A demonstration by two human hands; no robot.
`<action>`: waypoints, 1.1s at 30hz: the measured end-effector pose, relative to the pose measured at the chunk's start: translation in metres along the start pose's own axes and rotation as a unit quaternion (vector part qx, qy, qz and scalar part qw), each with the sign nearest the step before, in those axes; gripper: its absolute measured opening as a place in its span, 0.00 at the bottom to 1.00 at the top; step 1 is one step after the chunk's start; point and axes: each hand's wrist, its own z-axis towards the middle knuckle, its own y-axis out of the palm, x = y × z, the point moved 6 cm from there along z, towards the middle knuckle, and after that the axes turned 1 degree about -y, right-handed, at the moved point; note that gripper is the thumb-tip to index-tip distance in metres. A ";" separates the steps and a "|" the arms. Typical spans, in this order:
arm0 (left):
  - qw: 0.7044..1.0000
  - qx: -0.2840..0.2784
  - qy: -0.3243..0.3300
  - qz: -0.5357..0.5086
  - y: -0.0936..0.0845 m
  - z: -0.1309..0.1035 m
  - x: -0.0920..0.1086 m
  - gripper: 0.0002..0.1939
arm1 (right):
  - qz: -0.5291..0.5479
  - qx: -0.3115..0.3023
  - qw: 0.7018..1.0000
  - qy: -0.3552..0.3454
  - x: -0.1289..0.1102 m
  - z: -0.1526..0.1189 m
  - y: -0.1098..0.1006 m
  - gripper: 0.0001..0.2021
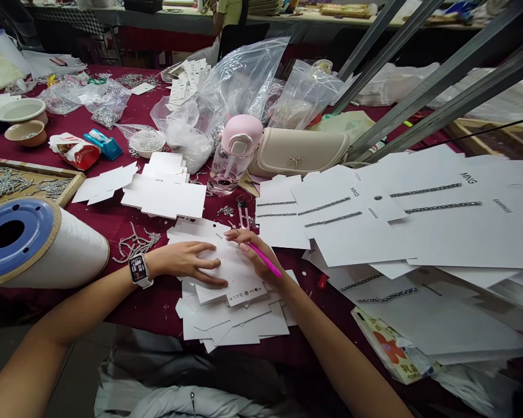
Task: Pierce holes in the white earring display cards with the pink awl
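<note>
My left hand, with a watch on its wrist, lies with spread fingers on a white printed card. This card is on top of an uneven stack of white cards in front of me. In my right hand is a slim pink pen-like tool, its back end pointing toward my forearm. The thumb and fingers pinch it over the card's upper right part; the tip is too fine to make out. Small scissors-like snips and loose chain pieces lie near the stack.
Cards carrying paired chain strips spread across the right side. A large thread spool and a tray of chains stand left. Behind are more cards, a pink-lidded bottle, a cream bag and slanted metal bars.
</note>
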 end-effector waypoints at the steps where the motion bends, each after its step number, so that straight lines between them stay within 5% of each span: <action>1: 1.000 -0.001 0.001 -0.001 0.000 0.000 0.000 0.27 | 0.000 -0.002 1.000 -0.002 0.000 0.000 0.000 0.08; 11: 1.000 -0.008 0.000 0.001 -0.001 0.000 0.000 0.28 | -0.229 -0.050 0.972 0.012 0.008 -0.003 0.009 0.17; 22: 1.000 -0.016 -0.005 -0.010 0.000 0.001 -0.001 0.26 | -0.235 -0.051 0.971 0.015 0.007 -0.001 0.008 0.17; 29: 1.000 -0.017 -0.007 -0.017 -0.001 0.001 -0.001 0.27 | -0.231 0.071 0.970 0.020 0.003 0.002 -0.014 0.22; 33: 1.000 -0.012 -0.005 -0.013 0.000 0.000 -0.001 0.27 | -0.224 0.048 0.973 0.014 0.003 0.003 -0.013 0.26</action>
